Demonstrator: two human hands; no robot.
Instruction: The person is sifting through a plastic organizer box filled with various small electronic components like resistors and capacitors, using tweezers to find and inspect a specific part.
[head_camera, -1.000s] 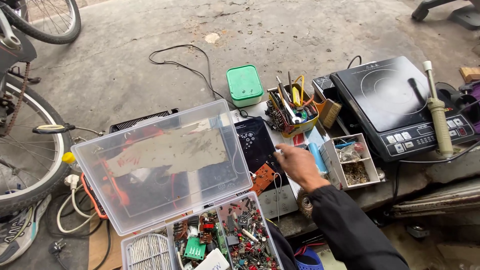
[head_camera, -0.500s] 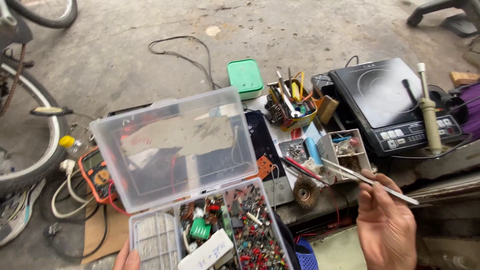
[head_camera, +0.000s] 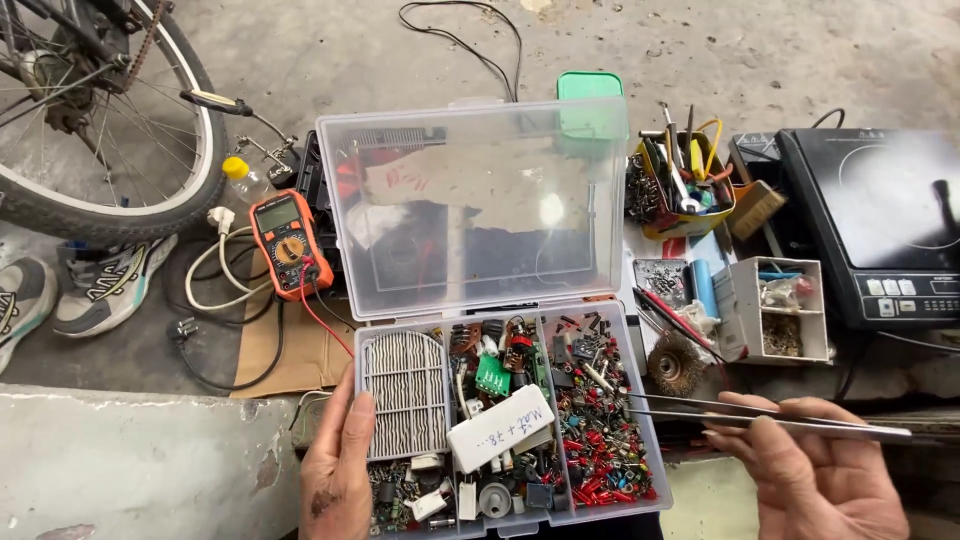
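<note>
A clear plastic parts box (head_camera: 660, 470) lies open in front of me, its lid (head_camera: 480, 200) standing up. Its compartments hold several small electronic parts, red and black components, a ribbed grey grille (head_camera: 405, 395) and a white block (head_camera: 500, 428). My left hand (head_camera: 338, 470) grips the box's near left edge, thumb on the rim beside the grille. My right hand (head_camera: 815, 475) pinches long metal tweezers (head_camera: 740, 412), whose tips point left over the box's right compartment.
An orange multimeter (head_camera: 288, 240) with leads lies left of the box. A bicycle wheel (head_camera: 110, 130) and sneakers (head_camera: 105, 280) are at far left. At right are a black induction cooker (head_camera: 880, 220), a yellow tool holder (head_camera: 685, 185), a small drawer unit (head_camera: 780, 310) and a wire wheel brush (head_camera: 675, 362).
The view has swung left and closer over the box. My right hand came back from the small drawers holding tweezers and moved them over the box. My left hand now grips the box's edge.
</note>
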